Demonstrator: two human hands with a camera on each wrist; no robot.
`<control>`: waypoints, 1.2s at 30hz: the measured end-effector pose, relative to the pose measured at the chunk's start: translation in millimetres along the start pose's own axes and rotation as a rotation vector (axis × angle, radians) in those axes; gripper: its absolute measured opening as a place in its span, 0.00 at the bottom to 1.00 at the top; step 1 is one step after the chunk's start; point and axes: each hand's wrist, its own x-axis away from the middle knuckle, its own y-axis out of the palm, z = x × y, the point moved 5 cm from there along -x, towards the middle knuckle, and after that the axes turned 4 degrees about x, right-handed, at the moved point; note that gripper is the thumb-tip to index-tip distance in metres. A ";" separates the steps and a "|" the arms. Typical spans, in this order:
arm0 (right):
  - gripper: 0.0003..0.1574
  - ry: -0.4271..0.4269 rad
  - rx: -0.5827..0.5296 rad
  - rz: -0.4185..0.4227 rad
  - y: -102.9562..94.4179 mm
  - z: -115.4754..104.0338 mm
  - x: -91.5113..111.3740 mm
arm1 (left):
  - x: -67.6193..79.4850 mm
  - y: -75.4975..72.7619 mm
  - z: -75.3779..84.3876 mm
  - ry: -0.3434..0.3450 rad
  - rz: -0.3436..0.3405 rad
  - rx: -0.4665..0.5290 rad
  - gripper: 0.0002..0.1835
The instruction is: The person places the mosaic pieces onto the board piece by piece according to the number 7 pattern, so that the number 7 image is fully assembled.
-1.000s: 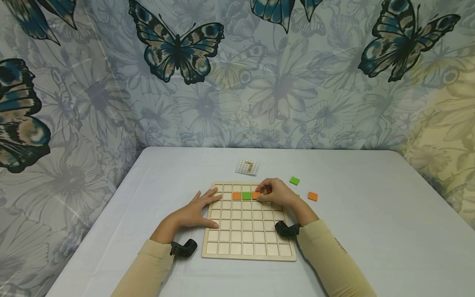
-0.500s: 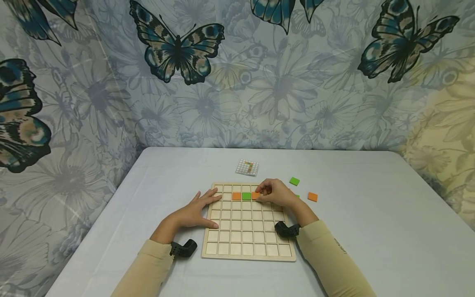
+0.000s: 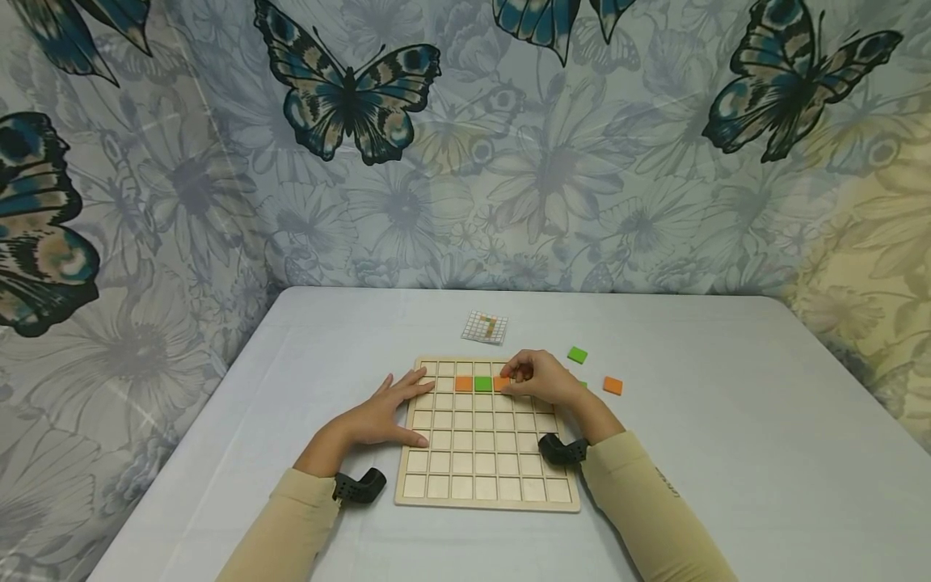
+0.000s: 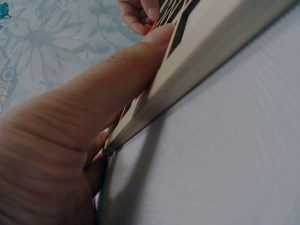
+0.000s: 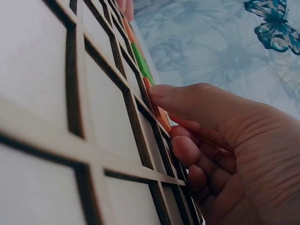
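A wooden grid board (image 3: 487,508) lies on the white table. My left hand (image 3: 377,416) rests along its left side with the fingers spread; in the left wrist view the thumb (image 4: 126,65) lies over the board's edge. Near the far edge, an orange tile (image 3: 464,384) and a green tile (image 3: 483,384) sit side by side in one row of cells. Right of the green one, my right hand (image 3: 544,378) pinches another orange tile (image 5: 163,118) at its cell, thumb on its near side. The hand partly covers this tile in the head view.
Behind the board lies a small card (image 3: 485,327) printed with a coloured grid pattern. To the right are a loose green tile (image 3: 577,354) and a loose orange tile (image 3: 613,385). Another green tile (image 3: 584,384) is mostly hidden behind the right wrist. Butterfly-patterned cloth hangs behind the table.
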 end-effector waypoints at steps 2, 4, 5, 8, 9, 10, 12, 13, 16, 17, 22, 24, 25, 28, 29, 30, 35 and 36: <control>0.14 -0.003 -0.006 -0.001 1.0 0.5 -0.8 | 0.5 -0.3 -0.9 -0.001 0.000 -0.002 0.50; 0.15 -0.005 -0.014 0.000 1.6 0.3 -1.6 | 1.0 -0.7 -2.2 -0.001 0.002 -0.007 0.50; 0.15 -0.006 -0.017 0.001 1.8 0.0 -1.9 | 1.3 -0.9 -2.8 -0.001 0.004 -0.011 0.50; 0.16 -0.017 -0.025 0.003 1.9 -1.1 -2.5 | 1.6 -1.2 -3.8 0.002 0.006 -0.018 0.50; 0.17 -0.017 -0.027 0.004 1.7 -1.2 -2.4 | 1.7 -1.2 -3.9 0.003 0.005 -0.016 0.50; 0.17 -0.014 -0.027 0.006 1.5 -1.2 -2.1 | 1.8 -1.0 -3.7 0.003 0.003 -0.014 0.50; 0.18 -0.014 -0.024 0.007 0.9 -1.1 -1.3 | 1.8 -0.6 -2.9 0.002 -0.001 -0.009 0.50; 0.18 -0.014 -0.023 0.007 0.4 -0.9 -0.7 | 1.8 -0.6 -2.5 0.000 -0.001 -0.005 0.50; 0.19 -0.003 -0.025 0.018 -1.4 -0.9 1.2 | 1.1 -0.1 -1.4 -0.002 -0.001 -0.005 0.50; 0.19 -0.007 -0.028 0.020 -2.0 -1.2 1.8 | 0.7 0.0 -1.2 0.000 0.001 -0.006 0.50; 0.19 -0.006 -0.036 0.034 -4.0 -1.4 4.3 | -1.7 0.2 -1.3 0.002 0.004 -0.010 0.50; 0.19 -0.005 -0.039 0.035 -4.5 -1.3 5.3 | -2.3 0.2 -1.8 0.001 0.004 -0.012 0.50; 0.19 -0.007 -0.043 0.035 -4.7 -1.3 5.8 | -2.5 0.2 -1.9 0.003 0.004 -0.012 0.50; 0.18 -0.001 -0.069 0.039 -5.1 -0.5 7.5 | -2.1 0.0 -2.4 0.002 0.004 -0.011 0.50; 0.18 0.002 -0.075 0.041 -5.4 0.0 7.9 | -1.8 0.0 -2.5 0.003 0.003 -0.011 0.50; 0.18 0.006 -0.079 0.045 -5.9 0.7 8.5 | -1.6 0.0 -2.5 0.003 0.002 -0.012 0.50; 0.18 0.035 -0.070 0.069 -12.0 -9.1 17.4 | -1.4 0.7 -1.5 0.007 -0.001 -0.020 0.50; 0.18 0.038 -0.060 0.074 -13.7 -13.6 20.5 | -1.2 0.8 -1.3 0.005 -0.001 -0.020 0.50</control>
